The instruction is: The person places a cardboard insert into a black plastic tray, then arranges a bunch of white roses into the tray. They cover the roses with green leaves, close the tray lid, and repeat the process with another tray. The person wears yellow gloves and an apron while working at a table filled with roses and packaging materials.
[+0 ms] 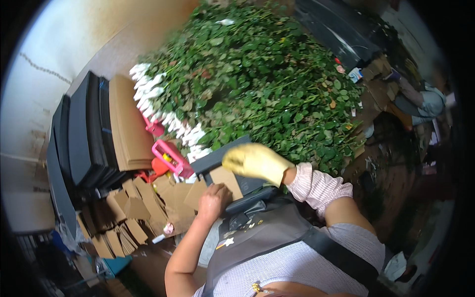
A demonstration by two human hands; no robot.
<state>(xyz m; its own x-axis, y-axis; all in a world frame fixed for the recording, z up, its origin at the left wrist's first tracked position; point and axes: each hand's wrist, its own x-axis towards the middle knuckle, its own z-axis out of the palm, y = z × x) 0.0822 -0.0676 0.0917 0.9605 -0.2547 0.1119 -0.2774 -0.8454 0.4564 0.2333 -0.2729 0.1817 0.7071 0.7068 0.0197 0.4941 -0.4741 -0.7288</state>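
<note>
My left hand (212, 202) is bare, its fingers bent closed at the edge of a brown cardboard piece (226, 181). That piece lies on a folded black corrugated board (253, 184) in front of my waist. My right hand (256, 162) wears a pale yellow glove. Its fingers are together and bent over the upper part of the black board, and the fingertips are partly hidden. Just beyond the board lies a big heap of leafy green flower stems (267, 94), with white-wrapped heads (147, 94) along its left side.
A pink tape dispenser (173, 157) stands left of the board. Further left are upright stacks of black sheets (84, 128) and brown cardboard (129, 123). Loose cardboard pieces (131, 215) and a small pink flower head (168, 228) lie nearer. Another person (428, 104) is at the far right.
</note>
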